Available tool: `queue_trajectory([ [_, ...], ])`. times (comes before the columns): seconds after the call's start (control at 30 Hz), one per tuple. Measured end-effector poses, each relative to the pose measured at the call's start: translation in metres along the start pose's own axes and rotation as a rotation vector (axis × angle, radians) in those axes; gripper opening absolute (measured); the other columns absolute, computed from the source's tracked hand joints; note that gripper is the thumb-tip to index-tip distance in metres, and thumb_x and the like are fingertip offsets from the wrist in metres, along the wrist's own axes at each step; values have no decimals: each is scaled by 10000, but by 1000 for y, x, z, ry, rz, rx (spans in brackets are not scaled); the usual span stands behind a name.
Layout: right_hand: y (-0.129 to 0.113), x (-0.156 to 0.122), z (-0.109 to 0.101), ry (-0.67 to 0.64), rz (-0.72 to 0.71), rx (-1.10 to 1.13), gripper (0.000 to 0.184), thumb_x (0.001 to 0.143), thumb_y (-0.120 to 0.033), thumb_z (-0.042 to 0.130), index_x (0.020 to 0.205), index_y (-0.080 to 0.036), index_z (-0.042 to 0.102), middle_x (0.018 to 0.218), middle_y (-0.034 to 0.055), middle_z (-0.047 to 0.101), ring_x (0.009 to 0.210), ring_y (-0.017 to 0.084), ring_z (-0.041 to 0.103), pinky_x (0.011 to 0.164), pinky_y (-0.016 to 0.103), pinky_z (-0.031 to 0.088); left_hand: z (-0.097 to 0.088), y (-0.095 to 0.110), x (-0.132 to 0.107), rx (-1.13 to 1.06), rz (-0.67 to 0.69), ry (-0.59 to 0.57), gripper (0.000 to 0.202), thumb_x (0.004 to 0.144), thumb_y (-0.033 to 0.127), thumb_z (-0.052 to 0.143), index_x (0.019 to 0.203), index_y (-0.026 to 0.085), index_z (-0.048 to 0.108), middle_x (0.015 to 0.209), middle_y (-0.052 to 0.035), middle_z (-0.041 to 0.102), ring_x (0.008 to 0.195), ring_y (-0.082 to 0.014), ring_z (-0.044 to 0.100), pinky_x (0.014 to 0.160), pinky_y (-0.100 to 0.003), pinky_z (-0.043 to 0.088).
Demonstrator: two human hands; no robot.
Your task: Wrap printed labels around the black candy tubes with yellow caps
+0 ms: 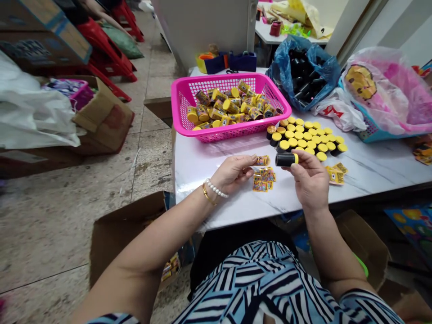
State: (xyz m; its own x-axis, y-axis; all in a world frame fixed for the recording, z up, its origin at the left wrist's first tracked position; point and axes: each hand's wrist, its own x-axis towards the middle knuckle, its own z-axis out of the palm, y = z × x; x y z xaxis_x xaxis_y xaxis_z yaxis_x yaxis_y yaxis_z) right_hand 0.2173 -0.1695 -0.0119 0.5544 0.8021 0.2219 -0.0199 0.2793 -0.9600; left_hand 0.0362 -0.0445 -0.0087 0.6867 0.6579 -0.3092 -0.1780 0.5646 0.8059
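The left hand [234, 173] is pinching a printed label [263, 160] between thumb and fingers. The right hand [312, 180] is holding a black tube [284, 160] by its yellow-capped end, fingers closed on it. The tube is pointing left toward the label, the two staying apart, both above the near part of the white counter [199, 164].

A small label pile [265, 180] is lying just nearer than the left hand's label, and more labels [335, 174] are lying to the right of the right hand. Beyond the right hand, a cluster of capped tubes [305, 135] is standing upright, yellow caps up. Far left of it, a pink basket [232, 130] is holding a heap of wrapped tubes [232, 105]. A blue bag [280, 67] is sitting open at the far right, holding black tubes. Two tape dispensers [243, 61] are standing beyond the basket.
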Motion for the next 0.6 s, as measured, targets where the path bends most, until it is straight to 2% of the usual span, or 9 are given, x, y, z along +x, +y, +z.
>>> queue_trajectory([
  [0.13, 6, 4, 11, -17, 109, 77, 366, 788, -395, 882, 1101, -245, 766, 1084, 39, 771, 979, 193, 736, 951, 401, 644, 0, 1, -1, -40, -11, 0, 363, 705, 367, 932, 883, 102, 760, 859, -70, 756, 460, -2, 428, 374, -140, 238],
  [0.27, 6, 9, 15, 13, 163, 92, 346, 755, -414, 906, 1010, -221, 775, 1011, 27, 768, 911, 174, 732, 914, 376, 655, 0, 4, -3, -59, -11, -13, 377, 706, 378, 933, 908, 112, 758, 829, -41, 732, 459, -2, 444, 370, -138, 249],
  [0.37, 4, 11, 19, 54, 172, 135, 354, 749, -459, 900, 962, -223, 746, 993, 21, 769, 907, 172, 740, 905, 370, 661, 1, 5, -3, -73, -14, -11, 355, 712, 365, 931, 883, 113, 749, 821, -32, 722, 463, -1, 454, 376, -132, 268],
  [0.47, 4, 8, 22, 39, 184, 164, 372, 759, -488, 887, 960, -227, 716, 988, 18, 768, 914, 174, 749, 931, 393, 662, 1, 3, -2, -102, -12, -30, 355, 711, 366, 937, 883, 115, 753, 817, -32, 720, 463, -1, 456, 371, -127, 267],
  [0.6, 7, 3, 24, 63, 155, 72, 362, 777, -463, 884, 973, -220, 700, 946, 9, 771, 889, 166, 752, 935, 401, 666, -1, 2, -1, -137, -4, -37, 377, 705, 379, 942, 910, 117, 765, 844, -40, 733, 469, 3, 457, 368, -121, 250],
])
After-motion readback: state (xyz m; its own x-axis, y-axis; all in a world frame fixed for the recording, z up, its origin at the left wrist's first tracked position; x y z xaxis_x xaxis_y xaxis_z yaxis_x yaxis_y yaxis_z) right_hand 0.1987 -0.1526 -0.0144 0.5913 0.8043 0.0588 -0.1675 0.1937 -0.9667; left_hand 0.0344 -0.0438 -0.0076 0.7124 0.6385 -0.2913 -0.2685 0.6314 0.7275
